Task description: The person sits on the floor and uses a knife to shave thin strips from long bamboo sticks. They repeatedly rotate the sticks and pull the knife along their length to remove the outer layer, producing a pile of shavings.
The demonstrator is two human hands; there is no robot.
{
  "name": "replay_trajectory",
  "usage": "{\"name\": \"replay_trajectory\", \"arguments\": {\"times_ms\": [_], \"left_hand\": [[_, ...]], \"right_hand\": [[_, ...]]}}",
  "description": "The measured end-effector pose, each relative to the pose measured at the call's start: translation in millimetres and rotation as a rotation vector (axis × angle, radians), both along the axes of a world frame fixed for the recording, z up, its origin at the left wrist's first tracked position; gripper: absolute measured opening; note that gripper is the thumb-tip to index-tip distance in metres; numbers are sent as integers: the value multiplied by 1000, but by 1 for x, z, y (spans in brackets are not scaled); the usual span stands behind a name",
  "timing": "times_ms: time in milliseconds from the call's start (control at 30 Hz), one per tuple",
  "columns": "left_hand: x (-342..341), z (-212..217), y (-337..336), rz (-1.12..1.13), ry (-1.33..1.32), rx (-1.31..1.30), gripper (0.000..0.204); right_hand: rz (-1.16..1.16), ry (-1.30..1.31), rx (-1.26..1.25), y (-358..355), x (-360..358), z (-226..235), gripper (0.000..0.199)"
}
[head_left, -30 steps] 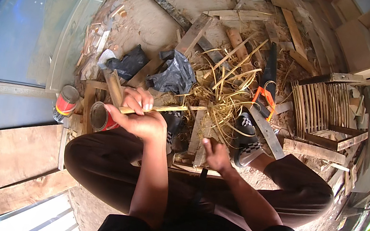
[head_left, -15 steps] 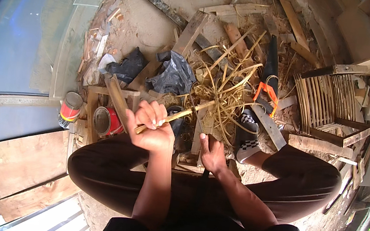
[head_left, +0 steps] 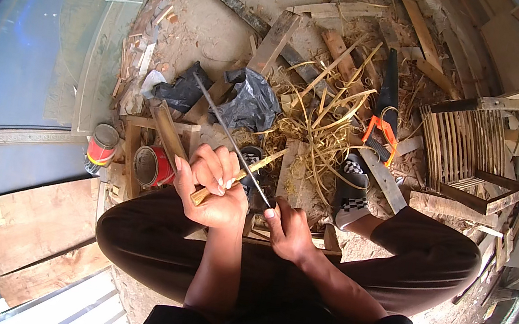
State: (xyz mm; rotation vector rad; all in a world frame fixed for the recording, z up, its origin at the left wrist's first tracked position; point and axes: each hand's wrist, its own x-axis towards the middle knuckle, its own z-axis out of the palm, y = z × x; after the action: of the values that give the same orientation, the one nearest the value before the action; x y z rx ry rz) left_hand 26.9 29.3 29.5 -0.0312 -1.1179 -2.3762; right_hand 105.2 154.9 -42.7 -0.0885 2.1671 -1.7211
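Gripping a narrow yellowish-tan bamboo-like stick (head_left: 267, 161) in left hand (head_left: 218, 189), palm up, w/ fingers curled round its lower part; prob. held low to leave the rough, fibrous upper end free. In right hand (head_left: 291, 232), clenched w/ thumb pressed at the base, a long, thin, straight grey metal blade (head_left: 230, 135), slanting up-left across the stick; can't tell if touching. Beyond: loose heap of springy, curled straw-coloured shavings (head_left: 328, 129). Just right of heap, black-bladed orange handsaw (head_left: 387, 101), likely kept within reach; to left, crumpled glossy black plastic bag (head_left: 247, 106).
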Motion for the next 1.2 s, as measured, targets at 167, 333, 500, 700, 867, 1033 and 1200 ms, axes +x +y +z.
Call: {"name": "replay_trajectory", "arguments": {"times_ms": [167,333,500,700,867,1033,1200], "left_hand": [[-1,3,-1,20,-10,-1,62],[-2,-2,1,-9,3,9,62],[-9,2,-5,-32,5,51,63],[-7,0,-22,50,-8,59,61],[0,-3,-12,50,4,65,62],[-8,0,-16,91,12,124,61],[-9,1,-6,148,-7,1,61]], "right_hand": [[36,-474,419,19,-7,-80,82],[-12,-261,77,1,-9,-12,59],[0,-23,-26,-16,-13,4,39],[34,-153,67,-28,-11,16,44],[-47,-98,66,-21,-2,16,40],[-16,-55,127,-22,5,18,40],[-70,-259,149,-17,0,-6,53]]}}
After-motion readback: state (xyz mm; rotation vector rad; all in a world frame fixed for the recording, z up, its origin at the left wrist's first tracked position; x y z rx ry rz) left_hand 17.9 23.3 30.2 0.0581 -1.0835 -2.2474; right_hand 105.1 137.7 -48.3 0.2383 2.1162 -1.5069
